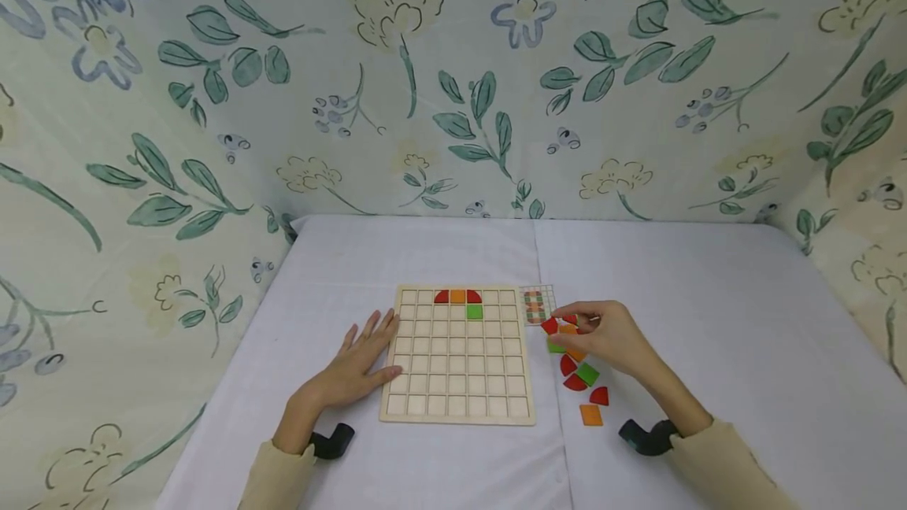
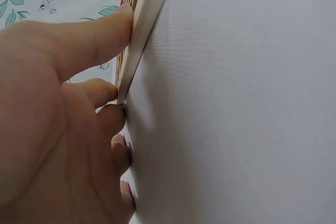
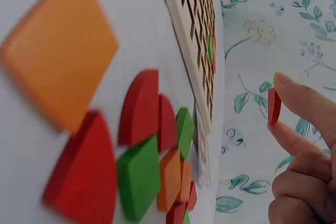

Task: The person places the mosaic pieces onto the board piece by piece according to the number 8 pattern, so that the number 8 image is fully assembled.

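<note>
Step in hand, as I read it: one red piece [image 3: 273, 106] is lifted for a board cell, with only a few cells filled. Next move calls for reading the card, picking the cell, then turning the piece so its square corner matches before letting go. Main risk: wrong rotation, or a nudged neighbour.

Right hand [image 1: 609, 334]: thumb and index pinch the red piece, narrow gap, clear of the desk [image 1: 716, 321], just off the board's right edge near its far right corner. Left hand [image 1: 354, 364]: fingers spread, holding nothing, thumb touching the board's left edge; probably steadying it.

Red piece: flat, thin, glossy, seen nearly edge-on in the right wrist view. Looks like a quarter round; can't confirm the full outline.

Board [image 1: 457, 419]: pale wood, square grid, mid-desk, well apart from the desk's far edge. Far row has an orange square [image 1: 458, 297] between two red quarter rounds; a green square [image 1: 475, 312] sits one row nearer, under the right-hand red.

Card [image 1: 536, 307] lies beside the board's far right corner; print too small to read. Loose pieces [image 1: 587, 374], red, orange and green, trail along the board's right edge toward its near right corner.
</note>
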The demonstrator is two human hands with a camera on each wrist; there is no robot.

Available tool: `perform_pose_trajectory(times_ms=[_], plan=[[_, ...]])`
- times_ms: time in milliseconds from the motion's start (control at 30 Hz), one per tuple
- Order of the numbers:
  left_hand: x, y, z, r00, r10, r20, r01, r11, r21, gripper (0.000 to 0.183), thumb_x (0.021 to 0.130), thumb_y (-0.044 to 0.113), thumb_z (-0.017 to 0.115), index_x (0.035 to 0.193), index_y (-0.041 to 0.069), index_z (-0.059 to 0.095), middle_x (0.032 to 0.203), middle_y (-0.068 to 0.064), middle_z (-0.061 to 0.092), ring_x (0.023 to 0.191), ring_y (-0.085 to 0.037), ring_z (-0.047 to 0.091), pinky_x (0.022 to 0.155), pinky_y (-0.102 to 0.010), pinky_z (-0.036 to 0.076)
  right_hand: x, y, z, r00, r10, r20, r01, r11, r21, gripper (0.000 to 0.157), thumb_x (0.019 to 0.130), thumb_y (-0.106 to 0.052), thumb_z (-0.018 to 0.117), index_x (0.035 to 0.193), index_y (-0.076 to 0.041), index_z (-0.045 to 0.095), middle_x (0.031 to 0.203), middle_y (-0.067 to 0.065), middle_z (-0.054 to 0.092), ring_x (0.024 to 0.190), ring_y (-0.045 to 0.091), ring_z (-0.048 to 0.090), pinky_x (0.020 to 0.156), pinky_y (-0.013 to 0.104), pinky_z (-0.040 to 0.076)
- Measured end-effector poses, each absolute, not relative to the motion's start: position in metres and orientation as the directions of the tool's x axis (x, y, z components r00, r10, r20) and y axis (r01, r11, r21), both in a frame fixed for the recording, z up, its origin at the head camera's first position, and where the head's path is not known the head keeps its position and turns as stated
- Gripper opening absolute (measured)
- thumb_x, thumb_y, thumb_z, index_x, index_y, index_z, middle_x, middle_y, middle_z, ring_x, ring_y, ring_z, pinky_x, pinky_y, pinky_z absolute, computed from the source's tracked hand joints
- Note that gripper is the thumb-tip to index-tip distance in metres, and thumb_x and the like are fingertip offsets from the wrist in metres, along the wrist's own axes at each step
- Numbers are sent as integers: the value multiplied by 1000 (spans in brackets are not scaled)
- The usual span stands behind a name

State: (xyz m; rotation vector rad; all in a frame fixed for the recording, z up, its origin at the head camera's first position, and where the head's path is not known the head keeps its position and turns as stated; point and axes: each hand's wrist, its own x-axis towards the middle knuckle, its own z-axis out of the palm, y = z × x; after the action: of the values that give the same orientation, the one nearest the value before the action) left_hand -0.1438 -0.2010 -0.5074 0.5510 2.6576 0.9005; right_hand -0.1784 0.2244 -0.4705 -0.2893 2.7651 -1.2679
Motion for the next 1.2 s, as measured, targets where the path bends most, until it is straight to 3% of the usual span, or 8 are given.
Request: perform_pose_trajectory(times_ms=[200,367,533,867,1200], plan=[[-143,-202,-509,-890,446,-95,289,713,639,82,104,33,61,165,2,16,174,-17,9,162,-43,-2,126,-67,-7,-192,177,-472,-978,-210,11,-131,571,-811,37,76,-27,93,106,-8,81,63,-3,34,57,7,39,49,20,26],[-143,-202,-509,-889,445,-104,283,715,640,83,104,32,62,165,3,15,174,-16,8,162,-42,-3,126,-67,-7,-198,141,-476,-978,-205,23,-146,610,-779,35,75,-28,94,102,-10,82,60,-4,37,55,11,33,48,21,22],[-144,-202,-509,-886,444,-134,271,729,628,83,105,33,60,165,3,12,175,-14,5,162,-41,-5,127,-66,-9,-200,117,-480,-981,-192,-2,-122,634,-764,33,75,-27,95,101,-10,83,57,-3,39,53,12,35,49,22,23],[-145,-202,-507,-887,442,-135,271,735,621,83,105,35,61,166,4,13,175,-12,5,163,-39,-5,127,-66,-9,-196,105,-494,-989,-149,-11,-93,673,-734,35,73,-29,95,99,-9,83,52,-2,47,46,10,39,44,22,26],[-145,-200,-507,-888,434,-152,258,744,616,83,105,35,60,166,5,12,175,-12,5,163,-39,-5,127,-65,-9,-190,106,-491,-987,-158,3,-110,676,-728,34,74,-27,95,100,-8,83,52,-2,45,43,11,39,43,21,26]])
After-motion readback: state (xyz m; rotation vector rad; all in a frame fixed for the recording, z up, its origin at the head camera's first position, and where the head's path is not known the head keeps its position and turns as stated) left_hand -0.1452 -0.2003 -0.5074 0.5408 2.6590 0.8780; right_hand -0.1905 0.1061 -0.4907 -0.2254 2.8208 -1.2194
